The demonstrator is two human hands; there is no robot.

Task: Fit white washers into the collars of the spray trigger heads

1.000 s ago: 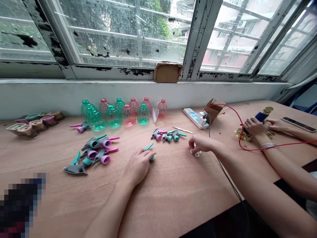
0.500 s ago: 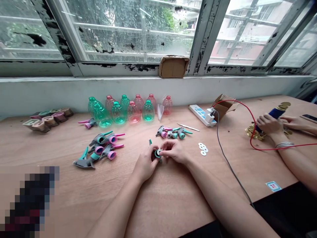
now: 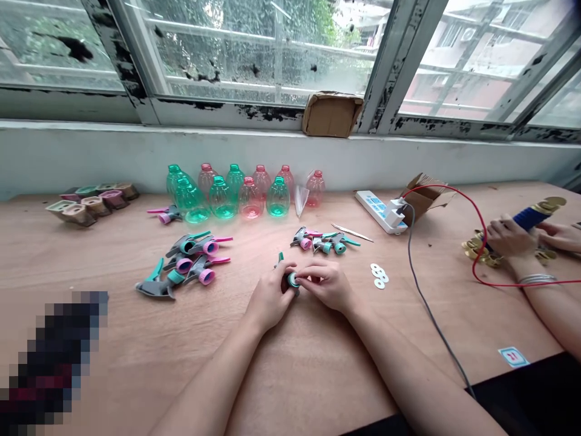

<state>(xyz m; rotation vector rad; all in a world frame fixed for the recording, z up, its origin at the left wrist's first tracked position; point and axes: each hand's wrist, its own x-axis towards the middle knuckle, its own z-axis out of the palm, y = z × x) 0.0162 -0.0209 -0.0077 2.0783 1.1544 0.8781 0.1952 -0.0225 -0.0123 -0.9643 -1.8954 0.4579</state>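
Note:
My left hand (image 3: 271, 297) is closed around a grey and teal spray trigger head (image 3: 289, 280) at the middle of the wooden table (image 3: 318, 375). My right hand (image 3: 327, 284) pinches at the teal collar of the same head; what lies under its fingertips is hidden. A few white washers (image 3: 378, 275) lie just right of my right hand. A pile of trigger heads with pink and teal collars (image 3: 188, 266) lies to the left. A smaller group of trigger heads (image 3: 324, 242) sits beyond my hands.
Green and pink clear bottles (image 3: 240, 194) stand by the wall. Small coloured trays (image 3: 88, 203) sit far left. A power strip (image 3: 381, 209), grey cable (image 3: 431, 315) and red wire (image 3: 476, 242) run right, where another person's hands (image 3: 512, 236) hold a blue tool over gold discs.
A second ago my right hand was at the washers and my left lay on the trigger head. Both hands have since come together on the head and stay there.

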